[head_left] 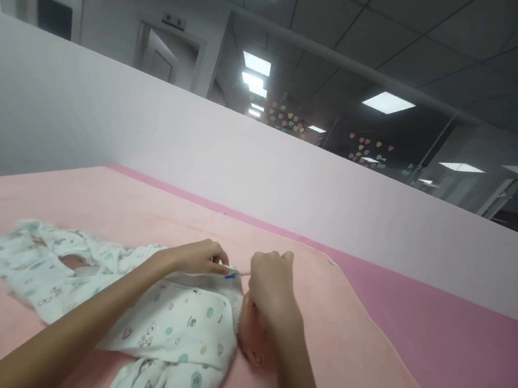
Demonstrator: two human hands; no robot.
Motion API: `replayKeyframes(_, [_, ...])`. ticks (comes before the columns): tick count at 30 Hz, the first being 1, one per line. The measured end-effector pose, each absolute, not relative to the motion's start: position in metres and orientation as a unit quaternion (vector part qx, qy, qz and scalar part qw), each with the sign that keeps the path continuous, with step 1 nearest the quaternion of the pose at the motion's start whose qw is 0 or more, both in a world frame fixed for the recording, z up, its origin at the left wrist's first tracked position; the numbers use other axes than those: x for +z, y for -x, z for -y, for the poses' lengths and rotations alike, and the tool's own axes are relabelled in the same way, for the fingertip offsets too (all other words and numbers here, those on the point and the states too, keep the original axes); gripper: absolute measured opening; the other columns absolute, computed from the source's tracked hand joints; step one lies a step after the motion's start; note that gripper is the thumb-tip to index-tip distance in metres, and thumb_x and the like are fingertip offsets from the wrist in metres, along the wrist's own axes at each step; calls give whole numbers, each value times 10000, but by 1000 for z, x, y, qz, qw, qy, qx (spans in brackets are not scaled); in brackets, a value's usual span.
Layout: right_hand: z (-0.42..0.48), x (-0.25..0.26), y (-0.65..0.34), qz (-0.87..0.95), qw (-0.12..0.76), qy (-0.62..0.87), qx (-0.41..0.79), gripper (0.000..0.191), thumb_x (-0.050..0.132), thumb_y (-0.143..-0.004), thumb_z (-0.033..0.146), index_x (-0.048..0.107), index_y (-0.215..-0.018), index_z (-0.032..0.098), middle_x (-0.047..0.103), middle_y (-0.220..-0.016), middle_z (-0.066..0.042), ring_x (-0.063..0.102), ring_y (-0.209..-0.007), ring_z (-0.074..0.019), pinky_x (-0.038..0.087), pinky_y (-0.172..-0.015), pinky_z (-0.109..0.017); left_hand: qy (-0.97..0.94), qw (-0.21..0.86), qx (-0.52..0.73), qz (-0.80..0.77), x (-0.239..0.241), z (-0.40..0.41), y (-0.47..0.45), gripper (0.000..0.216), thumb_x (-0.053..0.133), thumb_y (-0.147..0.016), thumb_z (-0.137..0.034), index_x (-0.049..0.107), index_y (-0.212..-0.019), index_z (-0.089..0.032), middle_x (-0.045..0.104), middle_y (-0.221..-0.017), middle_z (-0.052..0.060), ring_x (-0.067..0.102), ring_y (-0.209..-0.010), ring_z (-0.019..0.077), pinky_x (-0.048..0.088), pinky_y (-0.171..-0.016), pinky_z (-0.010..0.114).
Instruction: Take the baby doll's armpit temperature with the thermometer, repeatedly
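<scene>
A baby doll lies on a pink blanket, dressed in a white patterned baby garment. Only part of the doll's head shows, under my right wrist. My left hand pinches the garment's edge near the collar, fingers closed on the cloth. My right hand is closed in a pinch just to the right, holding a thin tie with a blue mark that runs between both hands. The garment's legs spread out to the left.
The pink blanket covers a darker pink surface that shows at the right. A white partition wall stands behind it. Beyond are doors, ceiling lights and a glass wall with heart stickers.
</scene>
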State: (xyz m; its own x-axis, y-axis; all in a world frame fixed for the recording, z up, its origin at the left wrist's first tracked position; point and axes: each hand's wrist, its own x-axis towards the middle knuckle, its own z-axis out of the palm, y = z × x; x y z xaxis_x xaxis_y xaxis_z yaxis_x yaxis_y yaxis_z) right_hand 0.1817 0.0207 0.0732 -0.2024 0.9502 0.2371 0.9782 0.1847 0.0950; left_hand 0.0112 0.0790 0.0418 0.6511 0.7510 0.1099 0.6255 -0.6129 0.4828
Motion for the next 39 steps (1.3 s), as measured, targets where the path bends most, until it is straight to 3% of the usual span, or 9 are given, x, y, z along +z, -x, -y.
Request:
replayKeyframes(4, [7,96,-220,750,147,636,-106,193,465,-743,107,577,-607,185,602,-657,-83,532,-752,-216,236,-758,-382,-870,262,110,-403,37,-79,-9,360,555,-645,-557,703,-697,-233,647,-628,-10,512,-562,134,344,-513,227])
replayKeyframes(7, [19,106,-244,742,266,613,-58,269,393,-814,169,634,-713,233,640,-754,-55,538,-817,-225,244,-825,-419,-860,297,92,-404,38,-75,-8,323,629,-566,-537,716,-710,-262,670,-645,-24,551,-610,152,377,-549,223])
replayKeyframes(12, [18,113,-263,728,417,540,61,233,457,-809,341,668,-887,280,655,-961,-31,551,-922,-230,352,-852,-402,-875,282,24,-392,67,-58,4,403,600,-631,-532,682,-955,-307,687,-930,-1,601,-798,205,442,-670,257])
replayKeyframes(16, [14,114,-258,724,484,483,89,254,475,-804,351,673,-919,243,660,-982,-32,567,-952,-208,445,-776,-332,-841,171,216,-467,103,-36,20,515,523,-704,-566,569,-1145,-304,549,-1231,19,529,-1044,244,454,-789,290])
replayKeyframes(20, [14,114,-244,715,534,426,149,238,515,-798,344,681,-923,228,673,-973,-27,589,-944,-187,460,-829,-327,-800,55,376,-464,122,-12,16,496,509,-734,-561,564,-1140,-281,609,-1136,24,559,-1000,230,491,-700,268])
replayKeyframes(25, [19,114,-229,709,558,369,225,234,554,-783,328,683,-938,209,689,-905,-39,613,-886,-179,479,-824,-332,-762,-6,488,-426,125,6,-2,436,540,-738,-525,602,-1076,-257,689,-932,26,618,-813,181,460,-492,198])
replayKeyframes(39, [15,113,-219,667,617,355,221,160,637,-694,237,698,-837,196,698,-861,-34,621,-853,-168,479,-820,-329,-766,-45,539,-347,131,6,11,185,619,-725,-399,676,-828,-257,695,-845,-11,625,-803,161,499,-699,246])
